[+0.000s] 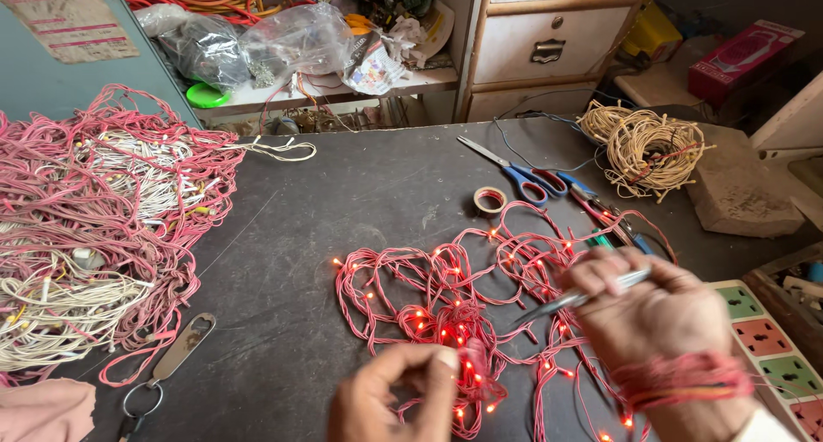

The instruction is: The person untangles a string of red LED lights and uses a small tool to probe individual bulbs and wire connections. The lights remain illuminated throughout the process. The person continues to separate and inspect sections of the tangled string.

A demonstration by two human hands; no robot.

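A tangle of red-wired string lights point(446, 296) lies lit on the dark worktable point(343, 202), with small bulbs glowing. My left hand point(399, 395) pinches part of that string near the front edge. My right hand point(656, 313), with red thread wound round the wrist, grips a thin metal tool point(570, 302) that points left toward the lights. The tool is blurred by motion.
A big heap of pink and white wires point(94, 228) fills the left side. Blue-handled scissors point(514, 172), a tape roll point(489, 201) and a coil of cream wire point(647, 146) lie behind. A multi-socket board point(771, 348) sits at right, a metal opener on a ring point(176, 356) at front left.
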